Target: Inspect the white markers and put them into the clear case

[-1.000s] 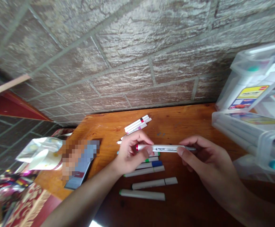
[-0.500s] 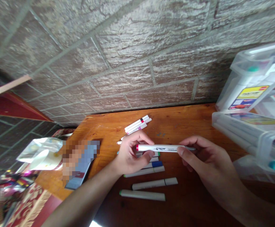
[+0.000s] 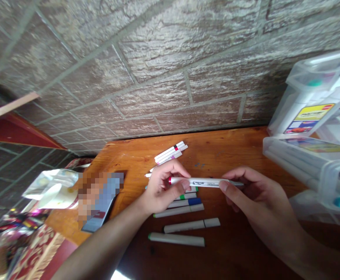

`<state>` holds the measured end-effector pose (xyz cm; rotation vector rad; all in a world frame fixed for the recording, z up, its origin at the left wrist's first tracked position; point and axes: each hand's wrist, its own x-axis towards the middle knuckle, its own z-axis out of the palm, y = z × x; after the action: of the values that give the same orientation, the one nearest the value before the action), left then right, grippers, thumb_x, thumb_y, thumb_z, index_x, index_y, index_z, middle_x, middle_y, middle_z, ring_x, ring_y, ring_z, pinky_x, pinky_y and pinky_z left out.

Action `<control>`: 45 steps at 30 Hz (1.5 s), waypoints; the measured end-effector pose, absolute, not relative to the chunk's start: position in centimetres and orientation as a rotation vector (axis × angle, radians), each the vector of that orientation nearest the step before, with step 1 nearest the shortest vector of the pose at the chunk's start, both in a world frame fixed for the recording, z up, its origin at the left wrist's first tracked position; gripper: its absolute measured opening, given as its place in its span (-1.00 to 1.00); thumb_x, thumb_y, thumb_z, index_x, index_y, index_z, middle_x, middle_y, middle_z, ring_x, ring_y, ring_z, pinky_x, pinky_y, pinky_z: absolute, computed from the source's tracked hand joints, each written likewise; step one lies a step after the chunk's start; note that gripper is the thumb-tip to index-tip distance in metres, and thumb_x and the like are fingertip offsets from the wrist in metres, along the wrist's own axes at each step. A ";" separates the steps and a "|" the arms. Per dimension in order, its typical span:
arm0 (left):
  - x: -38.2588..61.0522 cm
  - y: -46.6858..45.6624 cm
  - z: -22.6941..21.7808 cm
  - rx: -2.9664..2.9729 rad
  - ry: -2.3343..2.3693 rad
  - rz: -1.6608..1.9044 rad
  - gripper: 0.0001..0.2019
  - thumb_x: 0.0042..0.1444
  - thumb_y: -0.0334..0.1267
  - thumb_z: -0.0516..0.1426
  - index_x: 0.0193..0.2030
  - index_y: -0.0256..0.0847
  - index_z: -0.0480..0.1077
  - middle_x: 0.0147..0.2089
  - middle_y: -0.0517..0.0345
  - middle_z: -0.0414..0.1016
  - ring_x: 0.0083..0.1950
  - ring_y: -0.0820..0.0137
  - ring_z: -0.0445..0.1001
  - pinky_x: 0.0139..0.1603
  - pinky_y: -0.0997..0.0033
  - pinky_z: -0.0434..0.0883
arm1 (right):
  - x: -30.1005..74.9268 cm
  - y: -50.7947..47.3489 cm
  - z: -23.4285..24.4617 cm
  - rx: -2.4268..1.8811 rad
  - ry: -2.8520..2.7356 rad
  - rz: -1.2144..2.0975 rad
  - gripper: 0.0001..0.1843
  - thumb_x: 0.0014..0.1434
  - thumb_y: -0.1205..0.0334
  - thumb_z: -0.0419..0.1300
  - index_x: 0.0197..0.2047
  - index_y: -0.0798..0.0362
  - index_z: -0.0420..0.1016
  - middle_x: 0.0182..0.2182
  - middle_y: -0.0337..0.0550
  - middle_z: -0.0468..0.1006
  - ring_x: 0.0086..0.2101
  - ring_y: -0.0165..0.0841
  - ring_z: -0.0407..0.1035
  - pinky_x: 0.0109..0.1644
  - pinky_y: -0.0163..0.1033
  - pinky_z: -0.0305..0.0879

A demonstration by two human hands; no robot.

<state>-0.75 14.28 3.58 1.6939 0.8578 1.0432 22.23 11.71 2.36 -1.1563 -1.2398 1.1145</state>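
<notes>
Both hands hold one white marker (image 3: 205,182) level above the wooden table (image 3: 231,147). My left hand (image 3: 162,188) pinches its red-ringed left end between thumb and fingers. My right hand (image 3: 251,194) grips the right end, fingers closed round it. Under the held marker lie several white markers in a row (image 3: 184,212), some with green or blue bands. A further small bunch of white markers (image 3: 171,152) lies farther back, towards the wall.
A clear plastic marker case (image 3: 312,128) stands open at the right edge, with markers inside. A blurred flat object (image 3: 99,200) lies on the table's left part. A white bag (image 3: 50,188) and patterned cloth (image 3: 26,249) sit beyond the left edge. A brick wall (image 3: 158,70) rises behind.
</notes>
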 end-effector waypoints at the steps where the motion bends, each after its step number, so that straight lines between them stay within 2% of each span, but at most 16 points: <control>1: -0.8 14.3 3.6 1.694 0.852 1.051 -0.84 0.27 -0.22 0.27 -0.18 -0.27 0.44 -0.41 0.11 0.59 -0.49 0.50 0.47 -0.48 0.59 0.35 | 22.2 11.7 2.4 -1.155 -1.236 1.117 -0.84 0.14 0.12 0.37 -0.35 0.01 0.55 -0.61 -0.30 0.47 -0.61 -0.43 0.29 -0.58 -0.32 0.17; 16: -1.0 14.5 3.6 1.779 0.781 1.109 -0.91 0.29 -0.30 0.22 -0.12 -0.27 0.48 -0.35 0.01 0.67 -0.47 0.44 0.56 -0.47 0.57 0.46 | 22.3 11.7 2.5 -1.143 -1.259 1.099 -0.86 0.15 0.14 0.38 -0.35 0.01 0.56 -0.60 -0.30 0.48 -0.59 -0.43 0.32 -0.55 -0.33 0.21; 25: -0.8 14.5 4.0 1.764 0.905 1.074 -0.82 0.17 -0.25 0.34 -0.28 -0.28 0.46 -0.41 0.08 0.57 -0.50 0.46 0.51 -0.49 0.56 0.37 | 22.3 11.6 2.6 -1.131 -1.263 1.102 -0.86 0.14 0.16 0.38 -0.36 0.01 0.56 -0.60 -0.29 0.50 -0.60 -0.42 0.33 -0.57 -0.33 0.21; 30: -0.9 14.7 4.3 1.608 0.812 0.976 -0.83 0.20 -0.25 0.33 -0.20 -0.30 0.49 -0.40 0.03 0.65 -0.47 0.42 0.57 -0.47 0.55 0.44 | 22.4 11.7 2.7 -1.162 -1.203 1.139 -0.82 0.14 0.11 0.38 -0.35 0.02 0.55 -0.62 -0.30 0.46 -0.61 -0.42 0.30 -0.58 -0.31 0.17; 35: -1.5 15.1 4.3 1.564 0.774 0.935 -0.80 0.21 -0.23 0.32 -0.16 -0.34 0.53 -0.41 0.00 0.66 -0.47 0.37 0.60 -0.44 0.48 0.49 | 22.2 11.8 2.7 -1.160 -1.161 1.178 -0.79 0.13 0.09 0.39 -0.35 0.02 0.53 -0.60 -0.29 0.46 -0.60 -0.42 0.29 -0.56 -0.31 0.18; 41: -2.1 15.3 3.8 1.548 0.696 0.916 -0.78 0.23 -0.23 0.30 -0.08 -0.35 0.55 -0.30 -0.10 0.70 -0.39 0.31 0.65 -0.36 0.41 0.52 | 22.2 11.7 2.5 -1.152 -1.125 1.217 -0.78 0.12 0.07 0.39 -0.34 0.03 0.53 -0.61 -0.31 0.45 -0.60 -0.43 0.28 -0.56 -0.31 0.17; 45: -2.4 15.5 3.6 1.522 0.670 0.905 -0.74 0.23 -0.21 0.29 -0.05 -0.36 0.56 -0.30 -0.11 0.69 -0.38 0.28 0.65 -0.35 0.36 0.53 | 22.2 11.8 2.5 -1.142 -1.114 1.233 -0.77 0.11 0.07 0.40 -0.34 0.03 0.53 -0.62 -0.32 0.44 -0.60 -0.43 0.28 -0.56 -0.32 0.18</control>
<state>-2.44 15.47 3.55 1.5216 0.6703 0.9054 22.21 11.78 2.54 -1.1424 -1.1138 1.2334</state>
